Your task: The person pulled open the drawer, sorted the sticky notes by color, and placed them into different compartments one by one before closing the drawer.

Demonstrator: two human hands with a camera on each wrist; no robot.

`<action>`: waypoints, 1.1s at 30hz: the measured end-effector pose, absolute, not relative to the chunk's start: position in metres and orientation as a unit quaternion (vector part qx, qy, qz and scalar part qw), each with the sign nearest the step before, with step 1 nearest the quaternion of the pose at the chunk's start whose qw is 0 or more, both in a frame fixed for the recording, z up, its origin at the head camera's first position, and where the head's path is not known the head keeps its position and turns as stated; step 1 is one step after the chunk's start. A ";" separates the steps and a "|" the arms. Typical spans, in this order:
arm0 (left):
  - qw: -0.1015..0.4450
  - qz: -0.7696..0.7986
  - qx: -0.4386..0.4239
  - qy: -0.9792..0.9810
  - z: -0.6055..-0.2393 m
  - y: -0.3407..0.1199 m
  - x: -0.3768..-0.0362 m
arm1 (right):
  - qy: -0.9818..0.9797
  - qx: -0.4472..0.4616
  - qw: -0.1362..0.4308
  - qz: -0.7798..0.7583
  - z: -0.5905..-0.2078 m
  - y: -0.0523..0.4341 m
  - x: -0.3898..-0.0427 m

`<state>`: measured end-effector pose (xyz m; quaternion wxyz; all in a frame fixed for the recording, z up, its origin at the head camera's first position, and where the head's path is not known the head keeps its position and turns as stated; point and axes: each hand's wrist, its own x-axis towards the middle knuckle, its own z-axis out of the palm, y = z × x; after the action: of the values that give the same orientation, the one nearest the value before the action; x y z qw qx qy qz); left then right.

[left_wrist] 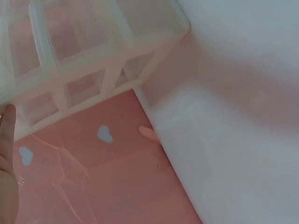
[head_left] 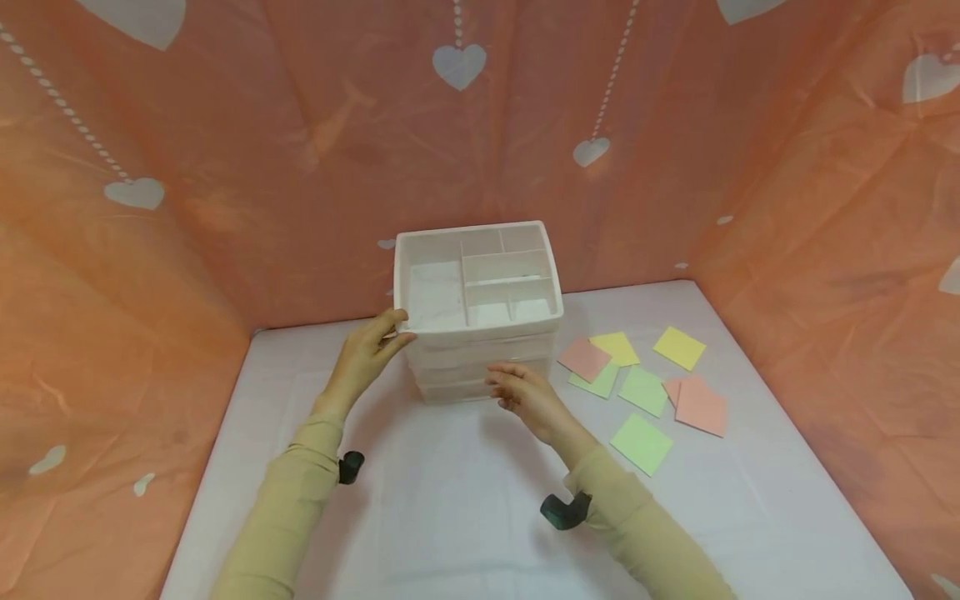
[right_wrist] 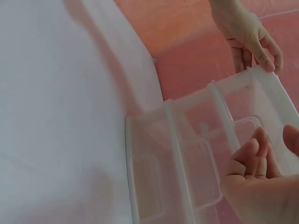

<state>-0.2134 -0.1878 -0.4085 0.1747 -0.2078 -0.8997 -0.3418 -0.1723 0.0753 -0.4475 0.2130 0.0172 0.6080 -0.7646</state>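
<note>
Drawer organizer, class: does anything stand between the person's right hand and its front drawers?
Nothing visible does. The right hand hovers just before the front of the white drawer organizer; the sticky notes lie off to its right side.

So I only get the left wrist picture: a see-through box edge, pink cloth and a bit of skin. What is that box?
Observer: From the head view it is a white drawer organizer with a divided tray on top and drawers stacked below.
Operator: And that bit of skin, is it holding the box?
Observer: Yes, the left hand grips the top tray's front left corner, thumb on the rim.
Operator: Where is the other hand?
Observer: The right hand is at the drawer fronts, fingers loosely curled, holding nothing.
Operator: Anything else on the table?
Observer: Loose sticky notes, pink, yellow and green, lie to the right of the organizer.
</note>
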 end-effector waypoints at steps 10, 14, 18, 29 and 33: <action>0.211 -0.346 -0.202 -0.892 -0.414 -0.182 -0.213 | 0.531 0.068 0.204 -0.820 -0.450 0.069 -0.177; 0.194 -0.366 -0.191 -0.890 -0.414 -0.181 -0.212 | 0.518 0.078 0.195 -0.829 -0.451 0.066 -0.179; 0.200 -0.366 -0.198 -0.887 -0.414 -0.181 -0.212 | 0.504 0.088 0.188 -0.838 -0.451 0.063 -0.181; 0.189 -0.378 -0.196 -0.885 -0.412 -0.180 -0.212 | 0.471 0.125 0.170 -0.856 -0.452 0.057 -0.184; 0.170 -0.401 -0.182 -0.882 -0.410 -0.182 -0.211 | 0.465 0.136 0.156 -0.861 -0.454 0.054 -0.183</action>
<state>-0.2114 -0.1817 -0.4105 0.1697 -0.1815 -0.8817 -0.4010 -0.1834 0.0544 -0.4536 0.1561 0.1362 0.4647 -0.8609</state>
